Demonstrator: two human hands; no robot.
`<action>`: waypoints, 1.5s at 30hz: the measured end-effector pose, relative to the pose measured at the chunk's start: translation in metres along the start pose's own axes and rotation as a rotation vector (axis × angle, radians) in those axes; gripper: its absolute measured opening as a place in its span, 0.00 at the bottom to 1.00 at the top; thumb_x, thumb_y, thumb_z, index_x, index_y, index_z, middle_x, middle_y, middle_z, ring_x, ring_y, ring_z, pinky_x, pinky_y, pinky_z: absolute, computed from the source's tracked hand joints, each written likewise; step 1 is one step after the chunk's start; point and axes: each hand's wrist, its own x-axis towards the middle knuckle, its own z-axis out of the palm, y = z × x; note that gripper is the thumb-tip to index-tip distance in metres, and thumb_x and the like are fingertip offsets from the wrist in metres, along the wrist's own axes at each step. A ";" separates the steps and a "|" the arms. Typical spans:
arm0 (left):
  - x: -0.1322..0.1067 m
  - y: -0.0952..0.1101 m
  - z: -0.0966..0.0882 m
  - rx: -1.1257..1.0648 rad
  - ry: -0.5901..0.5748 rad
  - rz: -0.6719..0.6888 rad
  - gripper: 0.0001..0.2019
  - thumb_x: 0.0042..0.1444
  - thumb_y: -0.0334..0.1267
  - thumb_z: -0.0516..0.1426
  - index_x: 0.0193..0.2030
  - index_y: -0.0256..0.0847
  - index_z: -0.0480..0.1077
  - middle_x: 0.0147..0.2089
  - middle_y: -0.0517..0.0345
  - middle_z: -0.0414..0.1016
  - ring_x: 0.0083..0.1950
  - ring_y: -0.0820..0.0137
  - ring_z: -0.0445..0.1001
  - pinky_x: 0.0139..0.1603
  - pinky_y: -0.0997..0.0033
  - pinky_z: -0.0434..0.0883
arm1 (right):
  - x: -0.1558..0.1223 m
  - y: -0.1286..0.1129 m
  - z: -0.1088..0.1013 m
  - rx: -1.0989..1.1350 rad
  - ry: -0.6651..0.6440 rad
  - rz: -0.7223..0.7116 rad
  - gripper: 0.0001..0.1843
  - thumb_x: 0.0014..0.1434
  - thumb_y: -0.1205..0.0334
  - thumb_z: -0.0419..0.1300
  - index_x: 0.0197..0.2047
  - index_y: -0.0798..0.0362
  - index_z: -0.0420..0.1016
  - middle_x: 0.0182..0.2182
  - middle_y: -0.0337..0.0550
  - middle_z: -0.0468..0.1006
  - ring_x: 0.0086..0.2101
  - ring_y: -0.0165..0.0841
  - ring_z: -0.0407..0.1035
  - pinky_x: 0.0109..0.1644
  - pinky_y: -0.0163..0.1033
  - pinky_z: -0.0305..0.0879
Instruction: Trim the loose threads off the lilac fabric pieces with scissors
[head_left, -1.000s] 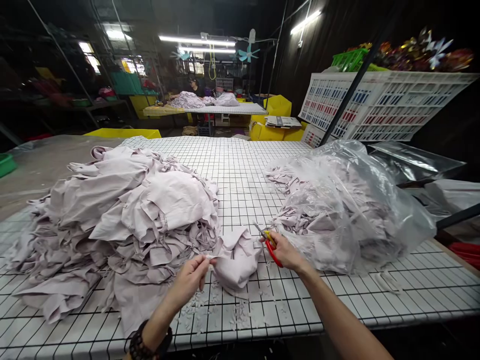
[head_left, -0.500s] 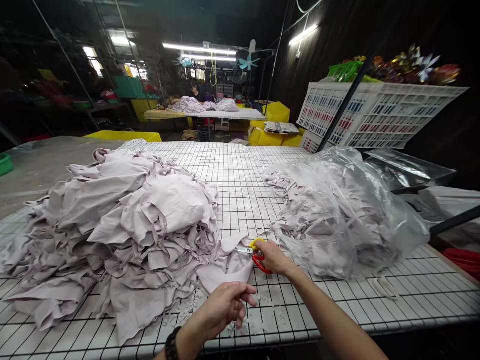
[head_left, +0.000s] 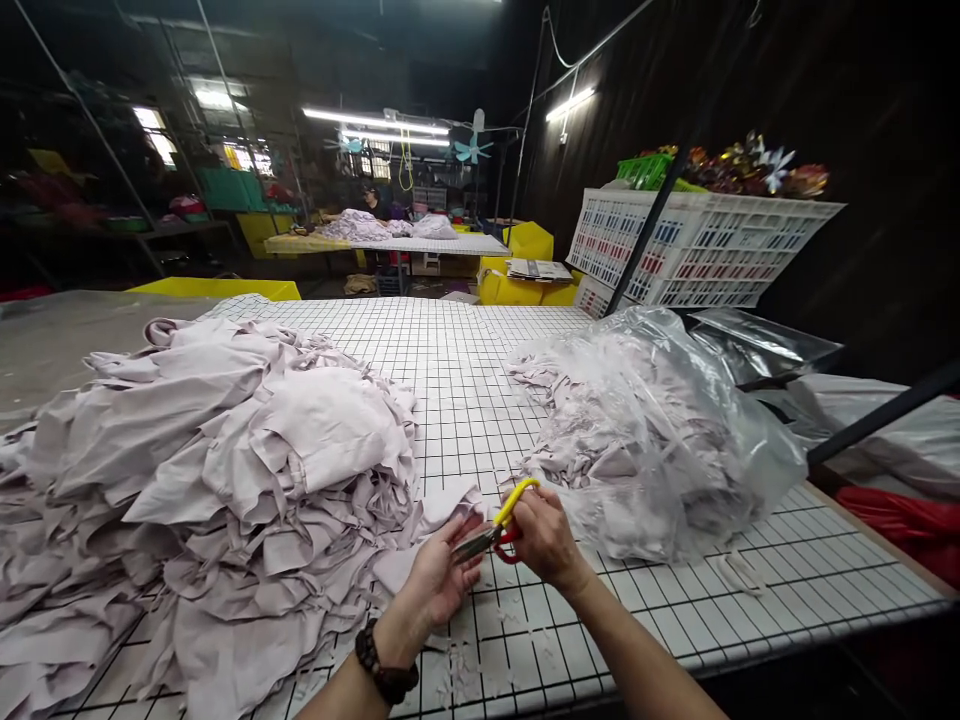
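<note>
My right hand is closed round scissors with yellow and red handles, their blades pointing left toward my left hand. My left hand, with a dark bead bracelet at the wrist, pinches a pale lilac fabric piece right at the blade tips. This piece lies at the edge of a big heap of lilac fabric scraps on the left of the white grid-lined table. A clear plastic bag of lilac cut pieces lies just right of my right hand.
Small fabric snippets litter the table's near edge. White plastic crates stand at the back right, a red bag at the right edge. Far behind, another person sits at a second table with fabric. Yellow bins stand between.
My left hand rose from the table edge to the fabric piece by the blades. My right hand drew the scissors back toward me and turned them left. The camera shifted right.
</note>
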 end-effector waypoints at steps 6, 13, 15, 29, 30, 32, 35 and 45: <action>-0.020 0.017 0.004 0.018 0.000 0.431 0.14 0.62 0.41 0.53 0.44 0.30 0.71 0.48 0.42 0.76 0.39 0.68 0.78 0.39 0.72 0.76 | 0.009 -0.004 -0.008 0.038 0.407 0.345 0.14 0.53 0.72 0.53 0.43 0.51 0.63 0.36 0.47 0.74 0.38 0.40 0.69 0.46 0.48 0.63; -0.021 -0.001 -0.004 -0.293 -0.063 0.153 0.13 0.61 0.44 0.53 0.44 0.35 0.64 0.52 0.41 0.73 0.47 0.62 0.77 0.46 0.64 0.76 | 0.001 -0.049 -0.019 0.301 0.126 0.161 0.15 0.54 0.72 0.53 0.44 0.49 0.64 0.37 0.46 0.75 0.38 0.39 0.70 0.45 0.47 0.62; -0.023 -0.002 -0.003 -0.311 -0.087 0.110 0.12 0.59 0.43 0.56 0.43 0.35 0.64 0.49 0.44 0.74 0.44 0.65 0.78 0.45 0.66 0.76 | -0.005 -0.065 -0.023 0.329 -0.073 0.034 0.14 0.55 0.74 0.51 0.43 0.50 0.67 0.35 0.44 0.76 0.37 0.36 0.70 0.45 0.45 0.62; -0.045 -0.005 -0.021 0.098 -0.217 0.077 0.11 0.56 0.37 0.60 0.41 0.32 0.68 0.41 0.50 0.74 0.29 0.78 0.73 0.31 0.80 0.70 | -0.006 -0.045 -0.003 0.703 -0.248 0.668 0.11 0.54 0.62 0.58 0.42 0.51 0.70 0.33 0.40 0.74 0.31 0.33 0.66 0.37 0.37 0.65; -0.046 -0.006 -0.022 0.126 -0.212 0.078 0.11 0.55 0.38 0.61 0.40 0.32 0.68 0.40 0.50 0.74 0.29 0.77 0.74 0.30 0.80 0.70 | -0.002 -0.046 0.001 0.762 -0.239 0.684 0.08 0.53 0.63 0.57 0.38 0.52 0.69 0.30 0.39 0.73 0.29 0.32 0.66 0.35 0.36 0.65; -0.048 -0.008 -0.023 0.192 -0.202 0.076 0.13 0.55 0.41 0.61 0.40 0.31 0.68 0.34 0.51 0.74 0.29 0.75 0.74 0.30 0.79 0.69 | 0.006 -0.049 0.004 0.838 -0.189 0.724 0.05 0.53 0.65 0.56 0.35 0.52 0.67 0.29 0.38 0.72 0.28 0.31 0.65 0.33 0.34 0.64; -0.051 -0.009 -0.021 0.288 -0.199 0.105 0.18 0.55 0.46 0.59 0.42 0.30 0.69 0.28 0.55 0.71 0.27 0.74 0.73 0.28 0.77 0.68 | 0.016 -0.050 0.000 0.831 -0.104 0.756 0.05 0.52 0.65 0.55 0.36 0.52 0.67 0.30 0.39 0.72 0.29 0.31 0.65 0.32 0.34 0.63; -0.052 0.003 -0.009 0.688 0.144 0.838 0.17 0.58 0.49 0.54 0.33 0.35 0.72 0.47 0.49 0.68 0.18 0.86 0.61 0.18 0.80 0.62 | 0.014 -0.051 0.002 1.008 -0.127 0.786 0.10 0.53 0.59 0.62 0.32 0.52 0.64 0.26 0.33 0.65 0.27 0.28 0.59 0.32 0.32 0.58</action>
